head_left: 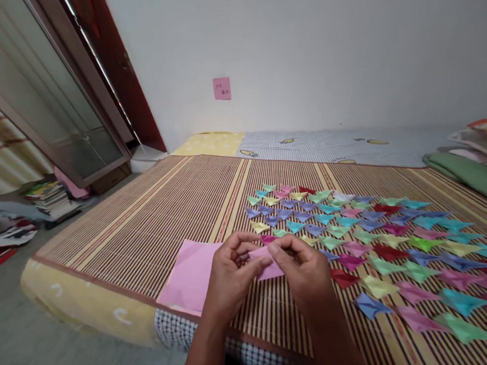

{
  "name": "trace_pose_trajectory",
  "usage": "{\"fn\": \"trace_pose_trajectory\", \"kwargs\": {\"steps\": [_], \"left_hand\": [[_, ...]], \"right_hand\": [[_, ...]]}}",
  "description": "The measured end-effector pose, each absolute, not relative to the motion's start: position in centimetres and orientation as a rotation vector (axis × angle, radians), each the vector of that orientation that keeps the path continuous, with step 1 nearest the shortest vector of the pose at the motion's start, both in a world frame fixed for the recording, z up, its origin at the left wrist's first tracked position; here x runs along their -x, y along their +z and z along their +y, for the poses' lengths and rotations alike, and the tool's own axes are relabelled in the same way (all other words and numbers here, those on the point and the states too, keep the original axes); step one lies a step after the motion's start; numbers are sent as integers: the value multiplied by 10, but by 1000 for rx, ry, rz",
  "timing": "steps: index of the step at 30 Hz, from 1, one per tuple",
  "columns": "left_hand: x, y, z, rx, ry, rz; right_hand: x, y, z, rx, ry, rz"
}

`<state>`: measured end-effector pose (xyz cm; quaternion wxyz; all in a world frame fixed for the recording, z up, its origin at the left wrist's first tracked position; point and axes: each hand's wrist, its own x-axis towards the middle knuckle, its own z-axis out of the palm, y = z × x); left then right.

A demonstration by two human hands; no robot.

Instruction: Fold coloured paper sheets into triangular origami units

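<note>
A small folded piece of pink paper (271, 270) is held between both hands above the striped mat. My left hand (234, 269) pinches its left side with thumb and fingers. On the other side, my right hand (302, 266) grips the upper right part between thumb and fingertips. Flat pink square sheets (189, 274) lie on the mat just left of my left hand, partly covered by it. Several rows of small folded paper shapes in many colours, among them a blue one (371, 306) and a red one (344, 278), spread beyond and to the right of my hands.
The striped mat (140, 214) covers a bed against a white wall with a pink note (221, 88). Folded green cloth (471, 177) and pillows lie at the far right. Books (52, 196) are stacked left of the bed, near a glass-panelled door (61, 78).
</note>
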<state>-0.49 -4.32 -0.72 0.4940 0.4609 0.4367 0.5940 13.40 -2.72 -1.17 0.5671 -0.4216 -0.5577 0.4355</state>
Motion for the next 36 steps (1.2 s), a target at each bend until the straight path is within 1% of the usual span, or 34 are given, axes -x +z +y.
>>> {"fn": "trace_pose_trajectory", "kwargs": {"steps": [4,13,17,23,27,32,36], "left_hand": [[4,-4,-43,-1127,1348,1045],[7,-6,-47,-1310,1346,1118],[8,-5,-47,-1305,1312,1110],[10,-3,-45,-1262,1168,1091],[14,-9,-43,-1200,1274,1079],[16,-17,-41,-1089,1415,1060],[15,-17,-40,-1041,1423,1028]], "right_hand": [[-134,-7,-30,977,1153,-1178],[-136,-4,-29,938,1228,-1136],[-141,-8,-25,947,1242,-1222],[-142,-11,-22,941,1271,-1346],[-141,-13,-20,905,1325,-1294],[-140,-18,-18,928,1195,-1544],[-140,-17,-19,953,1110,-1529]]}}
